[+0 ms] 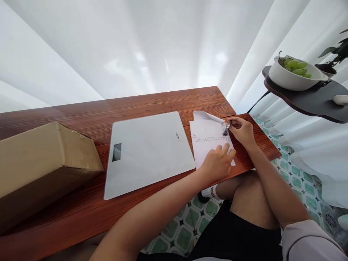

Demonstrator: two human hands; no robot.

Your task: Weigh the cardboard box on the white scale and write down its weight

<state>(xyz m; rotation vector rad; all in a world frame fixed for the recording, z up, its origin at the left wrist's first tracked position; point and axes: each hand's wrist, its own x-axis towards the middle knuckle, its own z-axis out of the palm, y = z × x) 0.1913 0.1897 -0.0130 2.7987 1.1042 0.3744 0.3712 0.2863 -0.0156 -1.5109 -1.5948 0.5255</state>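
Note:
Several sheets of white paper [201, 150] lie on the wooden table, with lines of small writing across the top one and its far corner curled up. Between the fingertips of my right hand [243, 133] is a dark pen [227, 128], tilted over the right side of the paper. The hand's fingers are closed around its upper end. My left hand [217, 162] rests on the near part of the paper, fingers bent and apart, holding nothing. Just left of the paper lies a flat white scale [149, 152] with a small dark display.
A brown cardboard box [40, 159] occupies the left end of the wooden table [146, 101]. To the right, a grey side shelf [307, 97] carries a white bowl [290, 77] of green grapes [297, 67] and a plant. White curtains [163, 43] hang behind the table.

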